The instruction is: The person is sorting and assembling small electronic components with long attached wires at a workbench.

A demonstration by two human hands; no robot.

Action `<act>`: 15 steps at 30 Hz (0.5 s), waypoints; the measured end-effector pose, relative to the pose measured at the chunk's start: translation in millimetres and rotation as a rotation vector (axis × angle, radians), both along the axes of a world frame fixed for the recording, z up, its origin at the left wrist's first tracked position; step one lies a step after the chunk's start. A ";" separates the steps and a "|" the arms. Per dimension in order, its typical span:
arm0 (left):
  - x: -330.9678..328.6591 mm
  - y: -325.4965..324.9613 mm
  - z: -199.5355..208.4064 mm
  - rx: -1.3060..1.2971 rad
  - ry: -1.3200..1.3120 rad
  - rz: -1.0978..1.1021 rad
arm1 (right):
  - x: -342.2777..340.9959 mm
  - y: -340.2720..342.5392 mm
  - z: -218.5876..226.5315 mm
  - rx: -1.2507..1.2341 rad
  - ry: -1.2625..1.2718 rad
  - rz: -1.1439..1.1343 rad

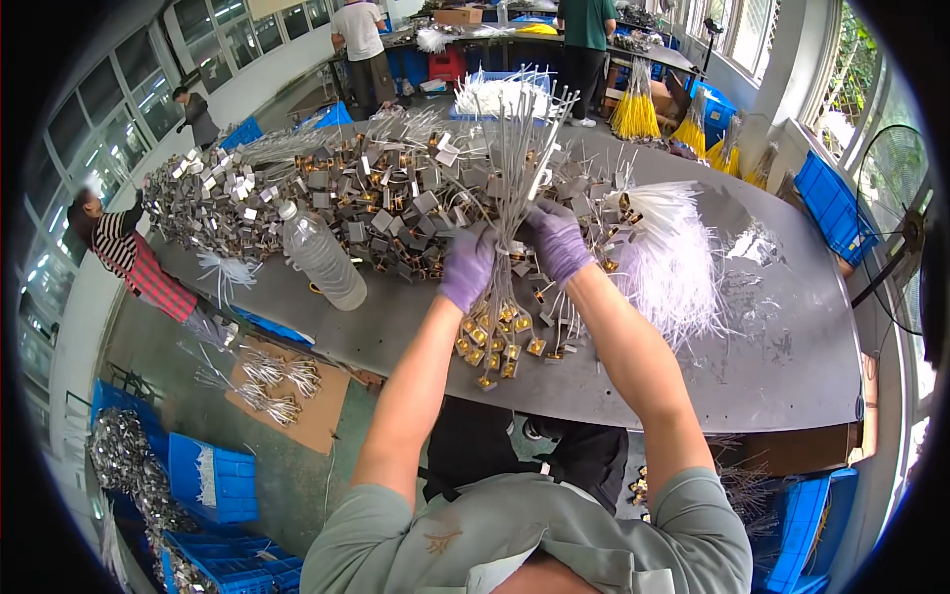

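Both my hands, in purple gloves, are at a bundle of thin grey-white wires point(513, 148) standing upright over the table. My left hand point(468, 263) is closed on its left side, and my right hand point(557, 240) closes on it from the right, slightly higher. From the bundle's lower end hang several small square metal pieces with yellow centres point(495, 337), spread low over the near table edge. Behind my hands lies a long heap of similar grey metal pieces on wires point(396, 198). My fingertips are partly hidden by the wires and gloves.
A large clear plastic bottle point(325, 257) stands left of my hands on the grey table point(782, 327). White wires point(673, 262) are piled to the right. Blue crates point(210, 480) sit at lower left. A fan point(912, 230) stands at right. A person in a checked apron point(148, 267) is at left.
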State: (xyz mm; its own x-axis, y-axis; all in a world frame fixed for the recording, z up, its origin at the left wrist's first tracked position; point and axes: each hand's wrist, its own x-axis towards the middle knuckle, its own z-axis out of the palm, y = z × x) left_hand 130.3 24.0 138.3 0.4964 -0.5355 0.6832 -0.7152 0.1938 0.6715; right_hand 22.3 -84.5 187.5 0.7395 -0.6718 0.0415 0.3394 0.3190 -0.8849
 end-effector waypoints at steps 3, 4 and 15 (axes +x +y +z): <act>-30.3 35.0 21.2 -0.131 0.386 0.039 | -16.4 -12.3 -8.3 -0.077 0.067 -0.048; -29.8 45.3 23.2 -0.098 0.706 -0.050 | -20.9 -12.4 -6.4 -0.116 0.112 -0.075; -36.7 23.7 29.0 -0.254 -0.019 -0.333 | -68.0 79.7 71.3 -1.906 -0.193 -0.200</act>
State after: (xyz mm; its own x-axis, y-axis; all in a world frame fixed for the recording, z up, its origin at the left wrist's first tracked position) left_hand 93.6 47.7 167.3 0.3109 -0.4781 0.8214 -0.5971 0.5741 0.5602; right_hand -45.6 -4.8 258.8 0.5654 0.2906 0.7720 0.3643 -0.9276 0.0824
